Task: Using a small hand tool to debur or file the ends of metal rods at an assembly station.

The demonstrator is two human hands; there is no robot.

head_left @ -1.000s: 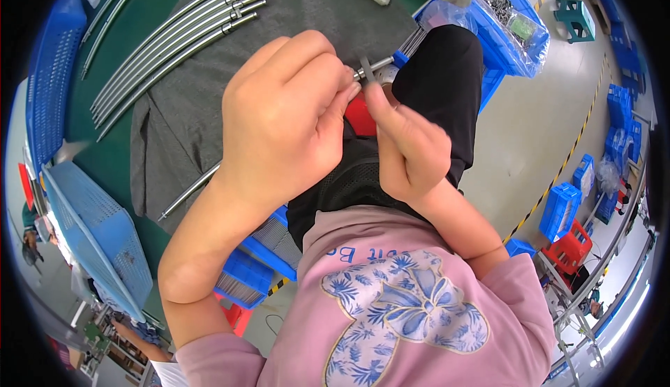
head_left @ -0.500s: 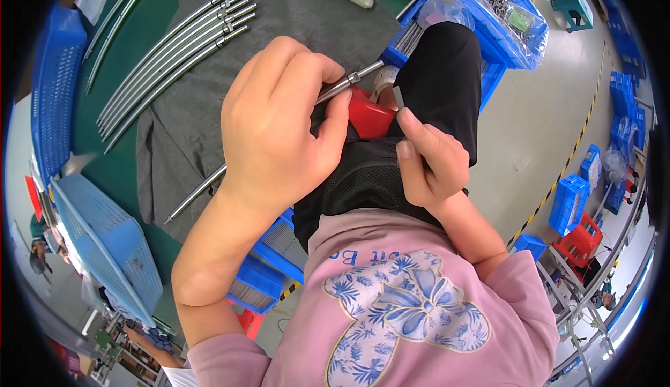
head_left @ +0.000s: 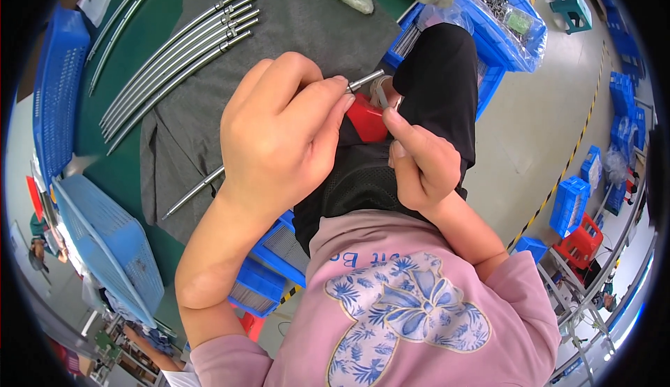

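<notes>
My left hand (head_left: 279,136) is raised in front of me, back of the hand up, fingers curled and pinched together at the tips, thumb tucked underneath. My left forearm rises bare from a pushed-up sleeve at the lower edge. My right hand (head_left: 419,164) sits just beside it, loosely fisted, thumb and forefinger pinched and pointing toward the left fingertips.
</notes>
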